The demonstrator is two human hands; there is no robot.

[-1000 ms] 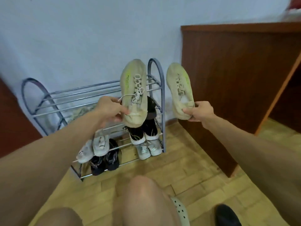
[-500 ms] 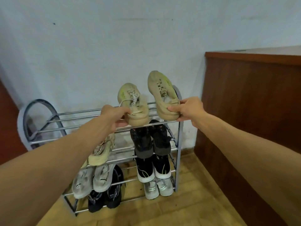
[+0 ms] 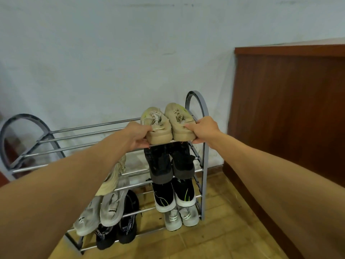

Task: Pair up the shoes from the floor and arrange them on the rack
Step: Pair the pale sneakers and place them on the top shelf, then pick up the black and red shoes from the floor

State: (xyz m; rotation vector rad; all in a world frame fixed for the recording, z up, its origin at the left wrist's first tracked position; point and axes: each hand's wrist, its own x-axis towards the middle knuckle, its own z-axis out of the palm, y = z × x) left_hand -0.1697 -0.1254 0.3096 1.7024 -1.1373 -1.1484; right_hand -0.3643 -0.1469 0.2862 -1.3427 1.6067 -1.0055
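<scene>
Two beige sneakers lie side by side at the right end of the top tier of the grey metal shoe rack [image 3: 87, 128], toes toward the wall. My left hand [image 3: 137, 136] grips the heel of the left beige sneaker [image 3: 157, 126]. My right hand [image 3: 202, 130] grips the heel of the right beige sneaker [image 3: 180, 122]. Both heels sit at the front bar of the tier.
Lower tiers hold a dark grey pair [image 3: 169, 163], a black-and-white pair [image 3: 173, 194], a grey-white pair [image 3: 181, 215], a light grey pair [image 3: 101, 210], a black pair [image 3: 115, 228] and one beige shoe [image 3: 112, 178]. A brown wooden cabinet [image 3: 287, 113] stands to the right. Behind is a white wall.
Both hands have brought the two beige sneakers down from mid-air onto the rack's top tier and pushed them together. The camera has moved closer to the rack.
</scene>
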